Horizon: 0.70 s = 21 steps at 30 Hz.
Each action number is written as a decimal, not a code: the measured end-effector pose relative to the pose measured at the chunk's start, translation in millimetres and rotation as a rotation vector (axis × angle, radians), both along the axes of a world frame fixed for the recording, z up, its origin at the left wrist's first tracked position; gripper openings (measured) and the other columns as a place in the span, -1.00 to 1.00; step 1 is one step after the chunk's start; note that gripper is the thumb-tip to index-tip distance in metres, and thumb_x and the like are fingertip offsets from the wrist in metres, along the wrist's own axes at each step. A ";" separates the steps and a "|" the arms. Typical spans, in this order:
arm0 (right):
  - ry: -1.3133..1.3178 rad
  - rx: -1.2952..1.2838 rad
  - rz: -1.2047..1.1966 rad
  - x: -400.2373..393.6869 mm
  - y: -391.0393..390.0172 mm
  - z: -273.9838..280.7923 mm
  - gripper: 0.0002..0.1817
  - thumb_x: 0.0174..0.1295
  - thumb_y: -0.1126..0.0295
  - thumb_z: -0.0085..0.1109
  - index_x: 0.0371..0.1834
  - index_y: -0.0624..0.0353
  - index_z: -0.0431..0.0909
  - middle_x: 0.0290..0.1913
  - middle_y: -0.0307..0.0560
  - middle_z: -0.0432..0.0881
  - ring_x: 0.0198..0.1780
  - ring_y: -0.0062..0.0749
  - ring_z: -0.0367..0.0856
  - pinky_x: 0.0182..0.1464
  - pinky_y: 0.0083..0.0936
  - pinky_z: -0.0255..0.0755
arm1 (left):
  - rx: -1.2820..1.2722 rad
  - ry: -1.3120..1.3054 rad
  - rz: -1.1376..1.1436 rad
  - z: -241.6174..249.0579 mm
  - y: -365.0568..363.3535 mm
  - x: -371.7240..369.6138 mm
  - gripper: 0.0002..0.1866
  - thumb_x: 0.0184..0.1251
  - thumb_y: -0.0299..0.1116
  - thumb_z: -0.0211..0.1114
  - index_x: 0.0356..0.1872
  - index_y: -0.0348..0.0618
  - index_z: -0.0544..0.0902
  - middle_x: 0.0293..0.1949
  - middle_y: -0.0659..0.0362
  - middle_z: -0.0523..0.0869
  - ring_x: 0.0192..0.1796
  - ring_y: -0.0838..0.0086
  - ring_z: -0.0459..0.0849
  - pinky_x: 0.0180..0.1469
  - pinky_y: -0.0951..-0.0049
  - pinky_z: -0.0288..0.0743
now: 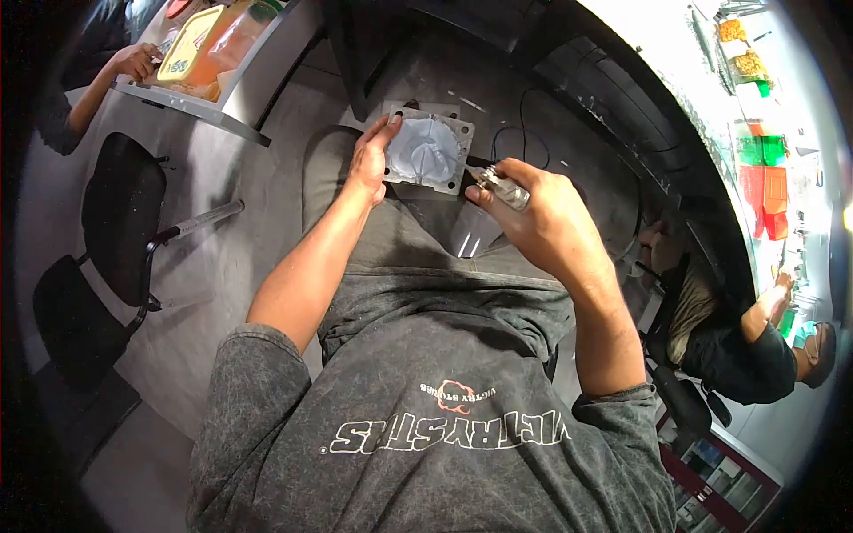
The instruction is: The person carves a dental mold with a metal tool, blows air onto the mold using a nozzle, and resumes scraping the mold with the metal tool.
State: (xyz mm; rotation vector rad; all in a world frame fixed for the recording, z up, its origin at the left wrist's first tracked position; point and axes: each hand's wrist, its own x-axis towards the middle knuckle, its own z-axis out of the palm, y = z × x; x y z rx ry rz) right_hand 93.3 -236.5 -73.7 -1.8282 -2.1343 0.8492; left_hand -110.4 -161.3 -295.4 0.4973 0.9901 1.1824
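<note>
A square, pale grey plate-like block (pixel 429 151) with a rounded hollow in its face and holes at its corners is tilted above my lap. My left hand (pixel 373 160) grips its left edge, thumb on top. In my right hand (pixel 533 202) is a small metal tool (pixel 505 188), its thin tip at the block's right side. The fingers of that hand are wrapped round the tool. Below the block, between my legs, a dark, shiny rounded object (pixel 471 233) is partly hidden.
A long curved table (pixel 657 67) with green and red bins (pixel 762 151) runs along the right, where a person (pixel 755 351) sits. At upper left, another person's hand (pixel 135 62) is at a table (pixel 182 99) with containers. Black chairs (pixel 124 209) stand left.
</note>
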 end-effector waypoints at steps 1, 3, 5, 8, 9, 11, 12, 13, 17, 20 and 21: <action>0.003 0.027 -0.003 -0.3 -0.2 -4.9 -0.62 0.28 0.18 0.48 -0.11 0.33 0.71 -0.32 0.20 0.76 -0.27 0.03 0.80 -0.21 -0.27 0.59 | 0.001 -0.002 -0.001 2.7 -0.3 0.3 -0.37 0.43 -0.04 0.38 0.32 -0.33 0.57 0.17 0.05 0.72 0.26 0.38 0.63 0.30 0.40 0.46; 0.009 0.054 -0.001 -0.3 0.2 -9.5 -0.62 0.28 0.18 0.47 -0.10 0.32 0.71 -0.33 0.19 0.77 -0.28 0.03 0.80 -0.21 -0.27 0.59 | 0.015 -0.015 -0.039 6.6 -0.8 -1.2 -0.37 0.44 -0.05 0.37 0.33 -0.34 0.56 0.17 0.04 0.72 0.26 0.38 0.65 0.32 0.38 0.46; 0.002 0.042 0.024 1.8 1.2 -11.0 -0.61 0.29 0.16 0.47 -0.10 0.31 0.72 -0.33 0.19 0.77 -0.27 0.03 0.80 -0.21 -0.28 0.59 | 0.017 -0.007 -0.023 -0.4 0.5 -1.0 -0.40 0.44 -0.05 0.37 0.30 -0.32 0.59 0.13 0.07 0.74 0.22 0.40 0.66 0.29 0.39 0.47; 0.001 -0.012 0.009 -1.1 2.9 -3.2 -0.61 0.29 0.15 0.46 -0.09 0.30 0.72 -0.31 0.19 0.77 -0.25 0.02 0.81 -0.20 -0.29 0.60 | 0.038 0.006 -0.037 3.1 -0.1 -3.0 -0.49 0.46 -0.05 0.35 0.22 -0.25 0.65 0.05 0.14 0.76 0.13 0.44 0.68 0.22 0.42 0.47; 0.000 -0.012 0.007 -1.6 2.7 -2.4 -0.61 0.29 0.15 0.46 -0.09 0.30 0.72 -0.31 0.19 0.77 -0.25 0.02 0.81 -0.20 -0.29 0.60 | 0.062 0.016 -0.060 3.7 -0.5 -3.4 -0.53 0.46 -0.05 0.34 0.16 -0.21 0.68 0.00 0.18 0.76 0.08 0.47 0.68 0.18 0.43 0.48; -0.014 -0.048 -0.014 -3.1 2.9 -1.6 -0.61 0.29 0.15 0.47 -0.09 0.30 0.73 -0.32 0.18 0.78 -0.26 -0.01 0.82 -0.19 -0.30 0.60 | 0.059 0.010 -0.055 4.9 -0.4 -3.4 -0.57 0.46 -0.05 0.33 0.13 -0.18 0.69 -0.02 0.21 0.76 0.05 0.48 0.67 0.15 0.44 0.47; -0.014 -0.048 -0.015 -2.8 3.0 -2.0 -0.61 0.29 0.15 0.47 -0.09 0.30 0.73 -0.32 0.18 0.78 -0.26 -0.01 0.82 -0.19 -0.30 0.60 | 0.057 0.004 -0.050 6.3 -0.5 -3.0 -0.60 0.47 -0.06 0.32 0.09 -0.15 0.71 -0.05 0.23 0.76 0.03 0.50 0.67 0.13 0.46 0.47; 0.021 -0.026 -0.014 -2.4 3.1 -2.5 -0.63 0.29 0.15 0.45 -0.18 0.30 0.70 -0.36 0.21 0.76 -0.27 0.09 0.79 -0.22 -0.19 0.59 | 0.057 0.004 -0.051 7.8 -0.8 -2.6 -0.60 0.47 -0.06 0.32 0.09 -0.15 0.71 -0.05 0.23 0.76 0.03 0.50 0.67 0.13 0.46 0.47; 0.046 0.004 0.001 -1.3 3.7 -5.3 -0.64 0.30 0.15 0.44 -0.27 0.30 0.67 -0.39 0.24 0.74 -0.27 0.19 0.77 -0.24 -0.09 0.59 | 0.063 -0.007 -0.053 6.5 -1.0 -3.0 -0.61 0.47 -0.07 0.32 0.09 -0.16 0.70 -0.05 0.22 0.75 0.03 0.49 0.67 0.15 0.45 0.47; 0.072 0.035 0.013 0.0 3.9 -8.4 -0.64 0.31 0.14 0.44 -0.27 0.29 0.67 -0.39 0.24 0.74 -0.28 0.19 0.77 -0.25 -0.10 0.59 | 0.047 -0.007 -0.037 5.4 -0.3 -2.0 -0.62 0.47 -0.08 0.32 0.06 -0.17 0.70 -0.05 0.22 0.76 0.03 0.49 0.67 0.15 0.45 0.47; 0.073 0.034 0.013 0.8 3.2 -7.2 -0.64 0.31 0.14 0.44 -0.27 0.29 0.67 -0.39 0.24 0.74 -0.28 0.19 0.77 -0.25 -0.10 0.59 | 0.024 0.003 -0.008 4.9 -0.7 -1.5 -0.63 0.47 -0.08 0.32 0.05 -0.17 0.69 -0.05 0.22 0.76 0.03 0.49 0.68 0.15 0.45 0.48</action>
